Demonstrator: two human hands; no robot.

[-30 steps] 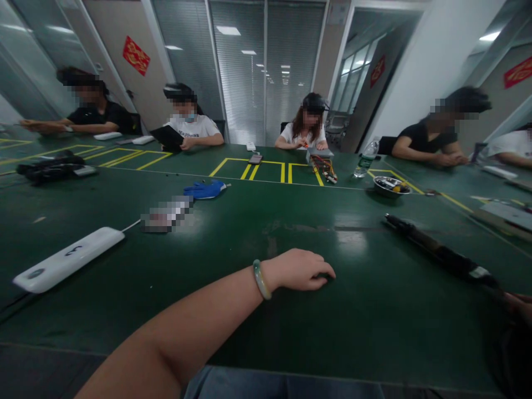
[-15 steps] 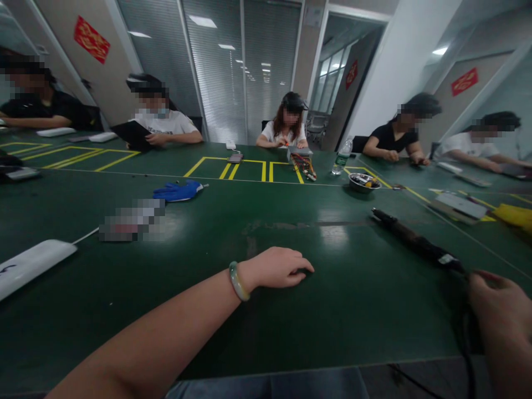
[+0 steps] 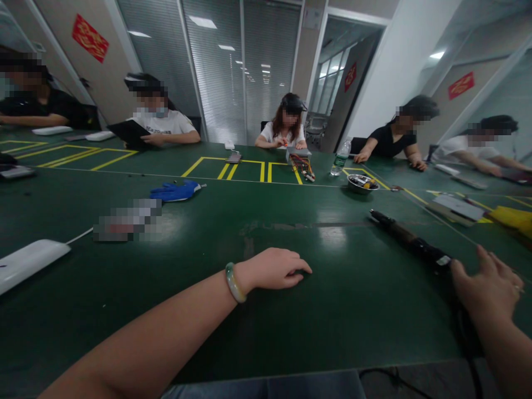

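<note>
My left hand (image 3: 276, 269) rests palm down on the green table (image 3: 266, 310), fingers curled loosely with nothing visible in them; a pale green bangle (image 3: 233, 282) circles the wrist. My right hand (image 3: 486, 288) hovers at the right with fingers spread, just at the near end of a long black electric screwdriver (image 3: 409, 241) that lies on the table. A black cable (image 3: 469, 338) runs from the tool toward the table's front edge under my right wrist.
A white power strip (image 3: 29, 263) lies at the left, a blue glove (image 3: 174, 192) beyond it. A metal bowl (image 3: 362, 183), a water bottle (image 3: 341, 157) and a wired metal box (image 3: 300, 158) stand further back. Several people sit around the far side of the table.
My view has swung to the right. My right hand came into view and has opened from a loose curl to spread fingers by the screwdriver's near end. The left hand stayed put.
</note>
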